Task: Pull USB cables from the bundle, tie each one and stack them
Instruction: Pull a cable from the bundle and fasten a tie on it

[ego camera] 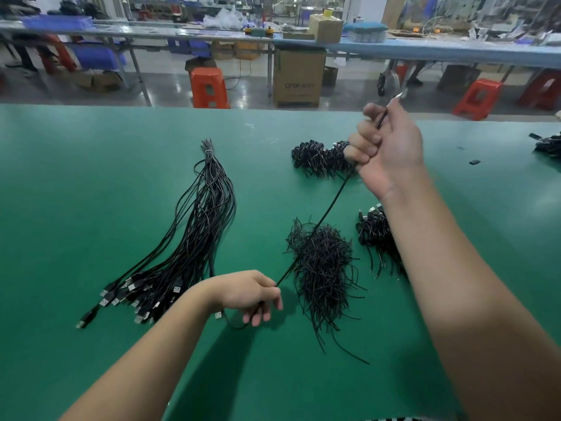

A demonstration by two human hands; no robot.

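One cable (315, 229) drawn taut right of the bundle (194, 238): our left hand (252, 296) pinches it, right hand (385, 147) fists it; next we coil and tie

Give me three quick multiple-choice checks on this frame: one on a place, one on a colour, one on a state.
1. The cable bundle lies where?
A. left of the left hand
B. right of the right hand
C. on a stool

2. The table is:
A. blue
B. green
C. grey

3. The cable between the hands is:
A. slack on the table
B. coiled and tied
C. stretched straight

Answers: 1 A, its plugs fan out beside the left hand. 2 B, green mat throughout. 3 C, it runs taut up to the right hand.
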